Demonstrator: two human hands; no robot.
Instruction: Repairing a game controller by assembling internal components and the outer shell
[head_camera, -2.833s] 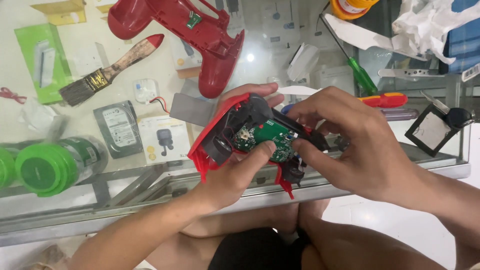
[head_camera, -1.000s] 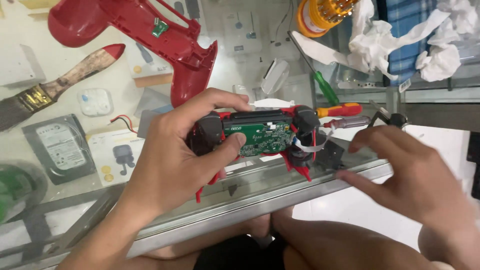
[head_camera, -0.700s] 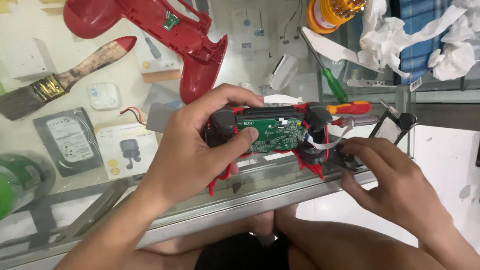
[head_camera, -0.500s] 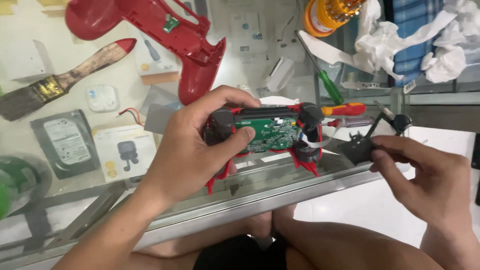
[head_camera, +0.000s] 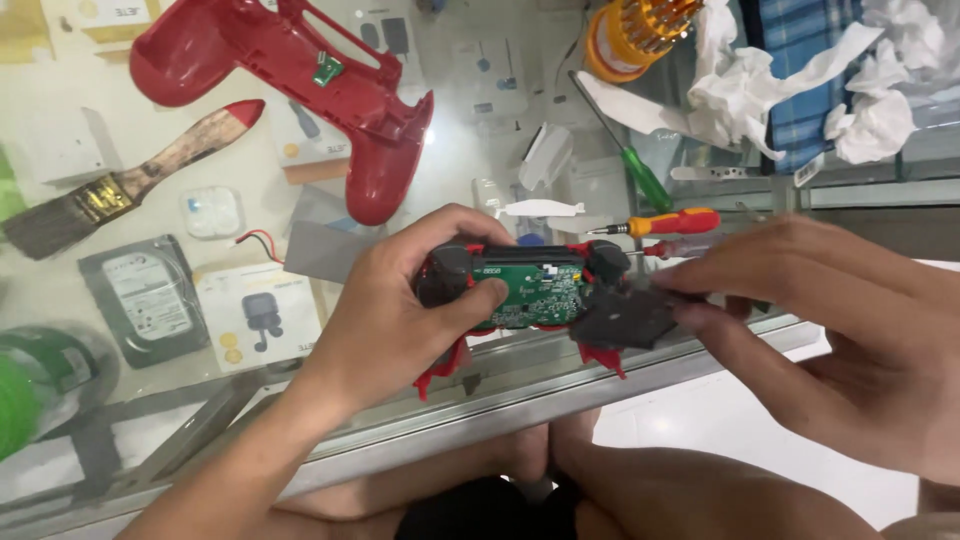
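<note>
My left hand grips an opened red game controller with its green circuit board facing up, thumb resting on the board's left side. My right hand pinches a flat dark grey part against the controller's right side, just over the glass table's front edge. The controller's red back shell lies apart at the upper left.
On the glass table lie a paintbrush, a hard drive, a red-handled screwdriver, a green-handled screwdriver, an orange bit holder, crumpled white tissues and a green object.
My right hand left the controller, reached to the right, picked up a dark grey part and brought it back to the controller's right side. My left hand kept its grip.
</note>
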